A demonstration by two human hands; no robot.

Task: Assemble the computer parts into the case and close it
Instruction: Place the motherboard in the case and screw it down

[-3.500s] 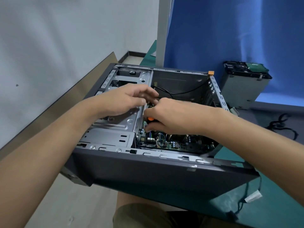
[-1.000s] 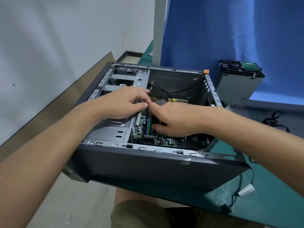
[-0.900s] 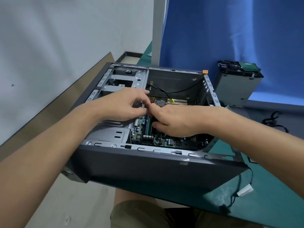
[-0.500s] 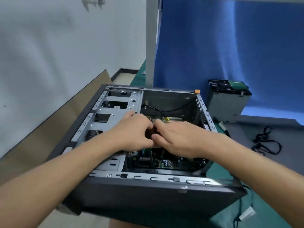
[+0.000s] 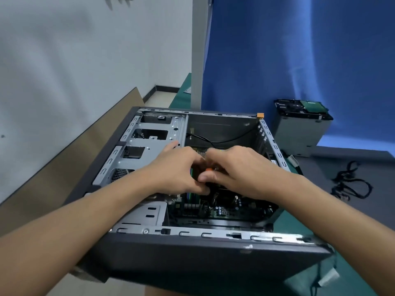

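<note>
The dark grey computer case (image 5: 213, 263) lies on its side, open on top. Its silver drive cage (image 5: 149, 144) fills the left half, and the green motherboard (image 5: 222, 210) lies on the bottom at the right. My left hand (image 5: 177, 169) and my right hand (image 5: 239, 169) meet over the board, fingertips pinched together on a small orange-tipped part (image 5: 209, 169). Most of that part and the board under it are hidden by the fingers. A black cable (image 5: 224, 141) loops along the far inner wall.
A metal drive box with a hard drive on top (image 5: 299, 129) stands at the back right. Loose black cables (image 5: 350, 184) lie on a grey panel (image 5: 352, 159). Cardboard (image 5: 53, 178) leans on the left wall. A white post (image 5: 199, 50) rises behind the case.
My left hand left the drive cage edge and closed in on my right hand over the motherboard. The view tilted up, so the case sits lower in the picture.
</note>
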